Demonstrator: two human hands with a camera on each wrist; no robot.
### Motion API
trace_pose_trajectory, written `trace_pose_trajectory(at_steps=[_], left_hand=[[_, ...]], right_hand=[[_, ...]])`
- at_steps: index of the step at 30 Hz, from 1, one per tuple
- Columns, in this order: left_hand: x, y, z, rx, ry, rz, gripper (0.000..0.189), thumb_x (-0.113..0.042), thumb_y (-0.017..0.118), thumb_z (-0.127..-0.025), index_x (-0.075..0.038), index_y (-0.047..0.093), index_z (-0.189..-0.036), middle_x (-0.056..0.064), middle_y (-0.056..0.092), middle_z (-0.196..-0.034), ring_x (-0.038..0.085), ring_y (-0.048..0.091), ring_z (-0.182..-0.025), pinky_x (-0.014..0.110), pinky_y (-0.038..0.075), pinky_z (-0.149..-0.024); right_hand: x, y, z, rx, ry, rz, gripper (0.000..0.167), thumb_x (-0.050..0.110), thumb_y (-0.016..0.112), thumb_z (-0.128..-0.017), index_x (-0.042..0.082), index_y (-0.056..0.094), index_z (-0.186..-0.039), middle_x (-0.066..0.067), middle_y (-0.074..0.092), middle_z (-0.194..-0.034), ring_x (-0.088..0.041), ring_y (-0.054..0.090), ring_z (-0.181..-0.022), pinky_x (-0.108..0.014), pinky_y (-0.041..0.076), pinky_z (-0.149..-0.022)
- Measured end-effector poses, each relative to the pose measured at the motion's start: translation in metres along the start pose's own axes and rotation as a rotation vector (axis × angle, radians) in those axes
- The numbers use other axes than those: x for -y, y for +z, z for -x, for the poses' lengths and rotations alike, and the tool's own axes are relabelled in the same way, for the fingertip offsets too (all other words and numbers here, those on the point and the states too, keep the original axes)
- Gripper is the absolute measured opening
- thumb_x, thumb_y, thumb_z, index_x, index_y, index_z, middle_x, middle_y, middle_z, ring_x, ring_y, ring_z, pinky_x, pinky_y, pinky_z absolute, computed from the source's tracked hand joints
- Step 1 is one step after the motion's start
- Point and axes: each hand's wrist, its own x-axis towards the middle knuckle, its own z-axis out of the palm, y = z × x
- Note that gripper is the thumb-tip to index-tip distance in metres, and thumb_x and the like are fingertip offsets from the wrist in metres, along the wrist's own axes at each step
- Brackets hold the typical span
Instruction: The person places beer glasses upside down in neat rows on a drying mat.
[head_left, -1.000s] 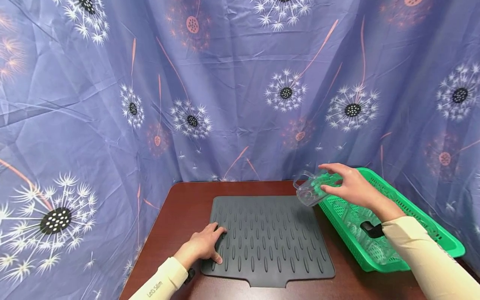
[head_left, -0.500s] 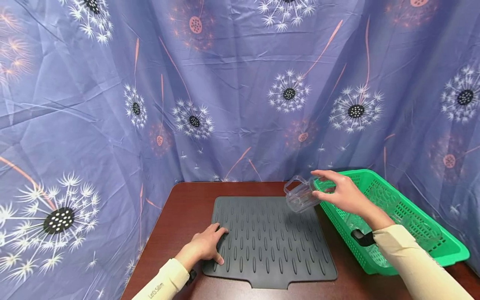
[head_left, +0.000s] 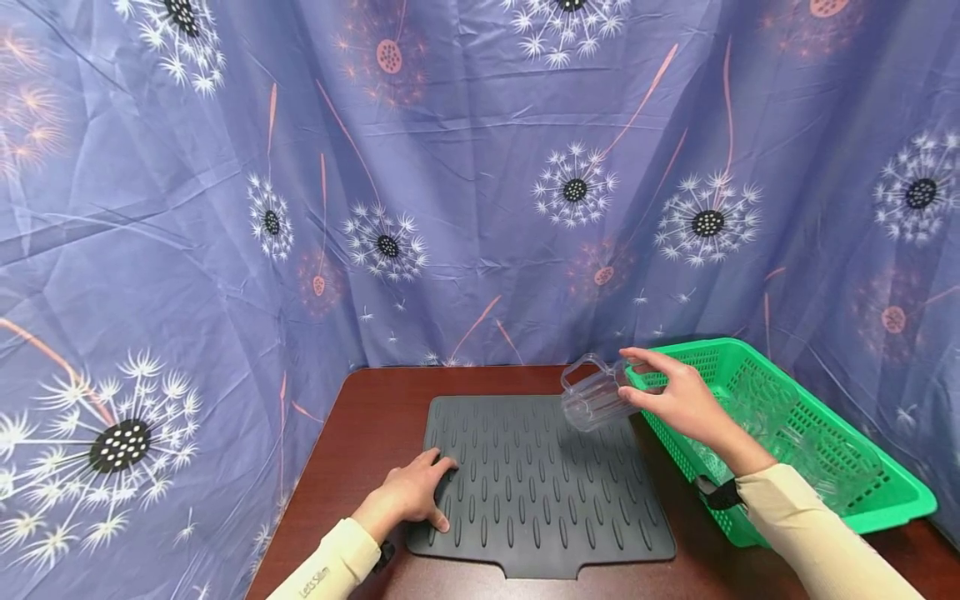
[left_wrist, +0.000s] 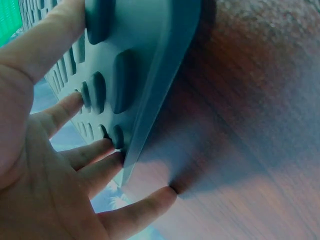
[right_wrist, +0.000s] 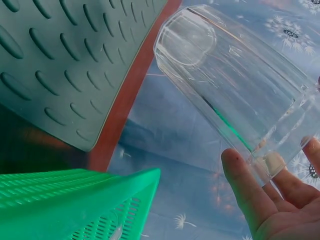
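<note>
My right hand (head_left: 681, 402) grips a clear glass mug (head_left: 596, 402) by its rim end, thumb and fingers on either side. The mug is tilted, its base pointing left and down over the back right of a dark grey ridged mat (head_left: 525, 492); its handle stands up at the back. In the right wrist view the mug (right_wrist: 230, 80) has flat-sided walls and a thick round base. My left hand (head_left: 408, 490) rests on the mat's left edge, fingers spread; in the left wrist view one finger of this hand (left_wrist: 55, 170) touches the wooden table (left_wrist: 240, 165).
To the right stands a green perforated basket (head_left: 671, 446) with several clear glasses (head_left: 832, 462) inside, partly hidden by my right arm. A blue curtain (head_left: 465, 183) with dandelion prints hangs behind and left of the brown table (head_left: 367, 417).
My right hand has carried the mug left and slightly down, from beside the basket to over the mat's back right corner. My left hand has stayed in place.
</note>
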Motion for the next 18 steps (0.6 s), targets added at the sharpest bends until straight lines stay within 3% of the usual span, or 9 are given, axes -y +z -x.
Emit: trace_pose_trajectory(at_steps=[5,18], left_hand=[[-0.0009,-0.001,-0.0011,0.006,-0.007,-0.005,0.093,-0.042,0.096,-0.06,-0.024,0.054,-0.141,0.016,0.041,-0.155,0.035,0.046,-0.139,0.064,0.045,-0.092],[-0.0003,-0.0023,-0.0036,0.0,-0.01,-0.013,0.093,-0.041,0.096,-0.061,-0.023,0.054,-0.141,0.016,0.042,-0.154,0.036,0.047,-0.138,0.064,0.045,-0.092]], right_hand=[[0.0003,0.0015,0.0023,0.005,0.013,-0.03,0.058,0.036,0.075,-0.091,0.022,0.055,-0.144,-0.009,0.063,-0.133,-0.029,0.062,-0.118,-0.031,0.058,-0.082],[0.0086,0.0078,0.005,-0.001,0.026,-0.092,0.058,0.036,0.075,-0.092,0.025,0.054,-0.145,-0.006,0.06,-0.139,-0.028,0.061,-0.117,-0.025,0.057,-0.078]])
